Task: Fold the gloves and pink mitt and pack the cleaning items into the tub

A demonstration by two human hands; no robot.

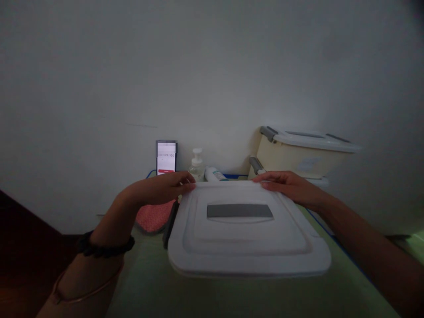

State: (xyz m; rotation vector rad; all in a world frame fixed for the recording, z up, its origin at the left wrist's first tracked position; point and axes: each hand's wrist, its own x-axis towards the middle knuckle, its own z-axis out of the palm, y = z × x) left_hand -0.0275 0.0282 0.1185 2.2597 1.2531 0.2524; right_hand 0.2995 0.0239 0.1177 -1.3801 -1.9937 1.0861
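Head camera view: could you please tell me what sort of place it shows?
Probably a room in a home, though I cannot be certain. Lidded storage boxes stand stacked near a pale wall, and a pump bottle and an upright phone are beyond the white lid.

One left hand (170, 184) and one right hand (288, 186) made two. There was one white lid (245, 238) in front, one phone (166, 158), one pump bottle (196, 168), one tilted white bottle (215, 174), one red pad (155, 216) and one green desk (149, 278). Stacked boxes (296, 161) numbered two — the lower mostly hidden. There were also one black wristband (104, 247) and one bracelet (57, 298) — two pieces.
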